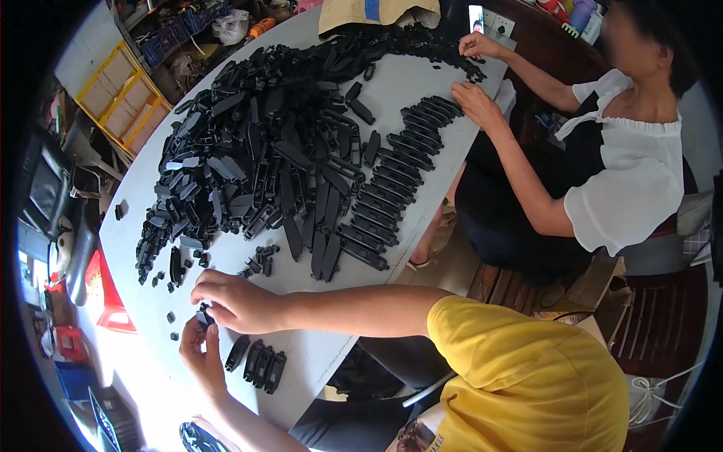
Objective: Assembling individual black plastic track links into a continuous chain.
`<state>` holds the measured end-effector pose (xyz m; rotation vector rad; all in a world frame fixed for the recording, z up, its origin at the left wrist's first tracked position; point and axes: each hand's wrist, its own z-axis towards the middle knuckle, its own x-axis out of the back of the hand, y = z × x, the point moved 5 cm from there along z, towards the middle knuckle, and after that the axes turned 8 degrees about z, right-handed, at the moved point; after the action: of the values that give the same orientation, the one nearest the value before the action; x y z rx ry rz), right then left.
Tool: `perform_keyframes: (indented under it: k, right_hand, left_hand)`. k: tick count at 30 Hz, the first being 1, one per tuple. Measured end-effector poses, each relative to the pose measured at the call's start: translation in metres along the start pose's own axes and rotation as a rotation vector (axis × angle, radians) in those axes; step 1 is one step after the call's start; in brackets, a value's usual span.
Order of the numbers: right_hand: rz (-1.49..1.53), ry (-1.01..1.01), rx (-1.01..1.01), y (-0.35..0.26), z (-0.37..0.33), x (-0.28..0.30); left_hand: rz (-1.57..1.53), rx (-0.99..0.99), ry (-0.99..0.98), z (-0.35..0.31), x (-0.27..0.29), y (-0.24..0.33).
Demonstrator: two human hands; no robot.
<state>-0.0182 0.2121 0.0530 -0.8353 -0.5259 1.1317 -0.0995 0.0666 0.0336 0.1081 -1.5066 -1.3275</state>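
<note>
My left hand (199,352) and my right hand (235,301) meet at the near edge of a white table (422,83). Both pinch a small black plastic part (204,316) between their fingertips. Just beside my left hand, several long black plastic pieces (257,364) lie side by side in a short row. A few tiny black bits (260,260) sit loose just beyond my right hand. Further out, a large heap of black plastic parts (256,151) covers the middle of the table.
Another person in a white top sits across the table, hands (476,102) at a long tidy row of black pieces (392,188). Yellow racks (124,98) and crates stand beyond the table's left side. A wooden stool (520,290) stands by the table.
</note>
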Motion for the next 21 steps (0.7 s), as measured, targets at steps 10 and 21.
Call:
perform_keyframes:
  k: [10,21]
  right_hand:
    - [-0.701,-0.293,-0.124,0.016,-0.007,0.007]
    - [-0.541,0.03,-0.271,0.04,-0.004,0.019]
  left_hand:
    - [0.05,0.122,0.14,0.003,0.007,0.003]
    - [0.024,0.066,0.318,-0.002,0.004,-0.039]
